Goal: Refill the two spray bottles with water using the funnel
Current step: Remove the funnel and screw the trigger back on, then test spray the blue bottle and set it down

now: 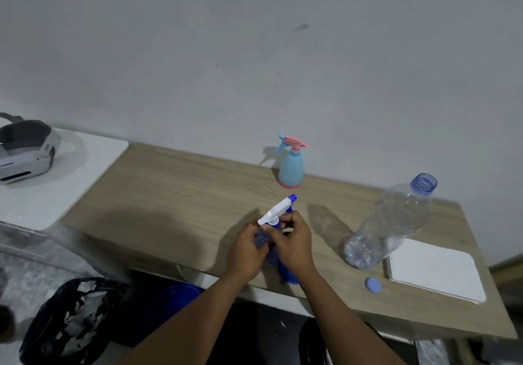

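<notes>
A dark blue spray bottle with a white trigger head stands near the front edge of the wooden table. My left hand grips its body. At the collar under the head, my right hand pinches the neck. A light blue spray bottle with a pink trigger stands upright at the back by the wall. To the right stands a large clear water bottle, uncapped and nearly empty. Its blue cap lies in front of it. No funnel is visible.
A white pad of paper lies at the table's right front. A white side table on the left holds a headset. Below the table sit a black bin with scraps and a blue bucket.
</notes>
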The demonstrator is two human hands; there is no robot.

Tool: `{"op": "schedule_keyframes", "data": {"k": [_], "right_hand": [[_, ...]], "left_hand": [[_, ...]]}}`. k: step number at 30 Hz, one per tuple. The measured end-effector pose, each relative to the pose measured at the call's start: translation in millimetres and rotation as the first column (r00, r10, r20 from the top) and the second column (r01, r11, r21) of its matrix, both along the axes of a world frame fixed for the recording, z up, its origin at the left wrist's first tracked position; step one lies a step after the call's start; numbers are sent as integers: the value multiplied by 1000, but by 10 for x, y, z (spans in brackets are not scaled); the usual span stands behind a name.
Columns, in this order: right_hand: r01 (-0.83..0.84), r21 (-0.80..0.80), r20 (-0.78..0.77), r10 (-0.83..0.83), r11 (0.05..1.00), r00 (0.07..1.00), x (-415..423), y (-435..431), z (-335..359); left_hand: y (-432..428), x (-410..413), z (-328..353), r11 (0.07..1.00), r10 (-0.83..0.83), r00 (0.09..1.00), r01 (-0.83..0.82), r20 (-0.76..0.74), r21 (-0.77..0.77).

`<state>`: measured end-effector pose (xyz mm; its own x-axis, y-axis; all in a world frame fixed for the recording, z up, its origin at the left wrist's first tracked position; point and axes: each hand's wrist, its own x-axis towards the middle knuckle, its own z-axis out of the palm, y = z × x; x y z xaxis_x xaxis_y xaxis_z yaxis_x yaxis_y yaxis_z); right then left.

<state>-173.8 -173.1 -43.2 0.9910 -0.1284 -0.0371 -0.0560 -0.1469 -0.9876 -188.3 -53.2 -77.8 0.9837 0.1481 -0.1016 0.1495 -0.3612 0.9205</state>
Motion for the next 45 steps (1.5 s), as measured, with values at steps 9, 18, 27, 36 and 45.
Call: {"op": "schedule_keyframes", "data": {"k": [9, 18, 27, 36, 45], "right_hand": [[-142, -97, 67, 149, 985, 987, 50, -121, 66], [-145, -149, 72, 157, 978, 985, 52, -63, 56], [-55, -118, 65, 63, 991, 996, 58, -17, 41], [174, -59, 124, -166, 983, 978, -219, 200, 54], [222, -211, 97, -206, 952, 974, -43, 549, 76]], "left_hand": [[9, -11, 55, 999, -20, 999, 22, 43, -50], [-4, -24, 111, 1000, -2, 1000, 2, 28, 1], [50, 22, 111, 994, -52, 997, 46, 65, 103], [874, -127, -221, 864, 54, 980, 51, -194, 502], [1475, -43, -432, 711, -114, 775, 501, -622, 493]]}}
